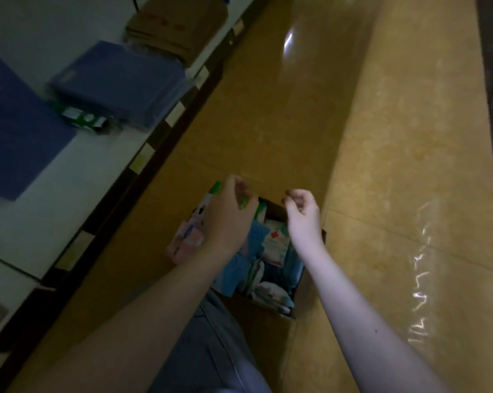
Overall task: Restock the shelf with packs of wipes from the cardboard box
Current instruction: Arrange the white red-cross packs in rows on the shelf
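Cardboard box sits on the floor below me — my left hand grips a green-and-white pack of wipes above it, right hand loosely curled, holding nothing.

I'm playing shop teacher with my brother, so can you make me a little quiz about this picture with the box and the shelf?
1. Pick one: where does the cardboard box stand? A) on a table B) on the yellow floor C) on a chair
2. True or false: the left hand and the right hand are both resting up on the shelf.
3. Fill the gap: the flat stack lying next to the brown cardboard is coloured ____.

Key: 1 B. 2 False, both hands are over the box. 3 Blue.
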{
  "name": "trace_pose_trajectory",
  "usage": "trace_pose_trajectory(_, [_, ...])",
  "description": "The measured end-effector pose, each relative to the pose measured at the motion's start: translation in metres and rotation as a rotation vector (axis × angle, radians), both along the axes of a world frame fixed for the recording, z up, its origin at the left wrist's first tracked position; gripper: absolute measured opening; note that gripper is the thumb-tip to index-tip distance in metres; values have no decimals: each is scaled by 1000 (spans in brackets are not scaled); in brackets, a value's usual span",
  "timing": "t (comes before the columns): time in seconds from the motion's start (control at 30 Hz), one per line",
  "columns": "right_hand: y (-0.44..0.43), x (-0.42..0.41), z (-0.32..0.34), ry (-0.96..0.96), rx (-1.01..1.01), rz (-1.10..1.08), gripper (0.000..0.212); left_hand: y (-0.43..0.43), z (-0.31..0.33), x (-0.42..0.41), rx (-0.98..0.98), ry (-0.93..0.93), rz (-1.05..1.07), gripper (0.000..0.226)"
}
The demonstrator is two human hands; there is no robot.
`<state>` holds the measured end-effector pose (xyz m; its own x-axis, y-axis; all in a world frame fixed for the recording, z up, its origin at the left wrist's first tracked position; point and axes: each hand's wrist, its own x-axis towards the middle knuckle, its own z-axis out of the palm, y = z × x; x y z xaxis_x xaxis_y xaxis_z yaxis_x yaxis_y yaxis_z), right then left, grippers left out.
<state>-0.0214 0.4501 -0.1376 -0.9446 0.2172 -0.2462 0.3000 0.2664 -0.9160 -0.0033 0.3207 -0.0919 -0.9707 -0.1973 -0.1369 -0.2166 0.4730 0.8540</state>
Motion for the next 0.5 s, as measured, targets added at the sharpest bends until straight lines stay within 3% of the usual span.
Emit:
trace_pose_trajectory(0.17, [19,18,-64,-304,116,-65,32,3,-32,13,54,-103,16,8])
trace_pose_trajectory(0.33, [24,34,-107,-536,179,-64,48,-1,-43,24,22,-85,-46,7])
trace_pose_trajectory(0.5, [13,29,-122,-524,134,-102,40,8,-48,-4,-313,40,-271,13])
